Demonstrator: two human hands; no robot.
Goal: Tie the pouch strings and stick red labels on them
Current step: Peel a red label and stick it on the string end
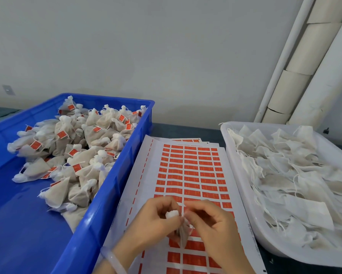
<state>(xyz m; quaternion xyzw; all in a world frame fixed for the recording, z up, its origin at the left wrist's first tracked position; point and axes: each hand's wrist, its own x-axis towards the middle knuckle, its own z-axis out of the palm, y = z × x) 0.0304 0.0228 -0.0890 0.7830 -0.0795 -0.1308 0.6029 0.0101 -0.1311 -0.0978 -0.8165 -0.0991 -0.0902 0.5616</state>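
A small white mesh pouch (183, 233) hangs between both hands above the label sheet. My left hand (156, 220) grips its bunched white top (172, 214). My right hand (207, 220) pinches the pouch string right beside that top. Rows of red labels (188, 171) cover the white backing sheet (138, 157) under my hands; some places near the sheet's left side are peeled bare.
A blue crate (99, 206) on the left holds several tied pouches with red labels (77, 143). A white tray (243, 198) on the right is heaped with flat untied pouches (296, 175). The wall and white pipes (296, 62) stand behind.
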